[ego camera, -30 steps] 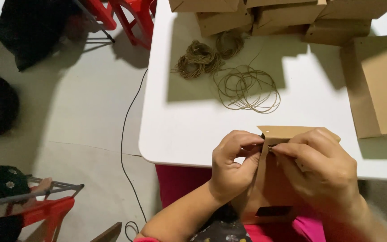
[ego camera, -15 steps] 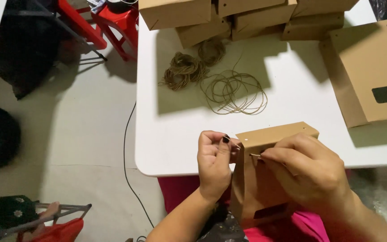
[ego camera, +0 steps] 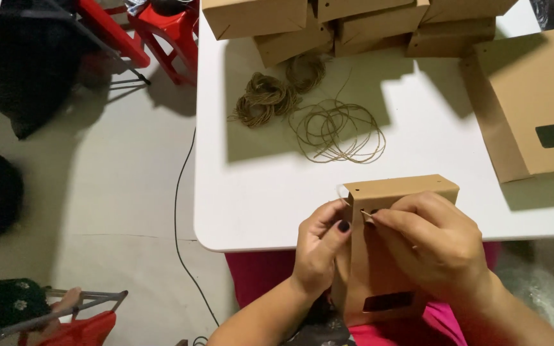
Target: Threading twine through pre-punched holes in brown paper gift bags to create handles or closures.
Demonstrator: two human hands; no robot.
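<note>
Since the earlier frame the left hand [ego camera: 320, 251] has slid back against the side of the brown kraft paper bag with a dark window [ego camera: 379, 269], and the right hand [ego camera: 434, 247] has brought the thin twine end [ego camera: 367, 216] closer to the bag's upper left corner. The bag stands upright in the lower centre of the frame, at the near edge of the white bench [ego camera: 258, 192], partly over the person's lap. The left hand's grip is closed on the bag's left edge, thumb on the front. The right hand's grip pinches the twine end between thumb and forefinger, just beside a small punched hole near the bag's top.

Above the bag, in the middle of the frame, lies a loose coil of brown twine [ego camera: 338, 131]; two tighter twine bundles [ego camera: 267, 99] lie to its upper left. A row of folded kraft bags [ego camera: 354, 25] lines the top edge, and a flat kraft bag [ego camera: 533, 109] lies at right. A red stool [ego camera: 161, 32] stands on the floor at upper left.
</note>
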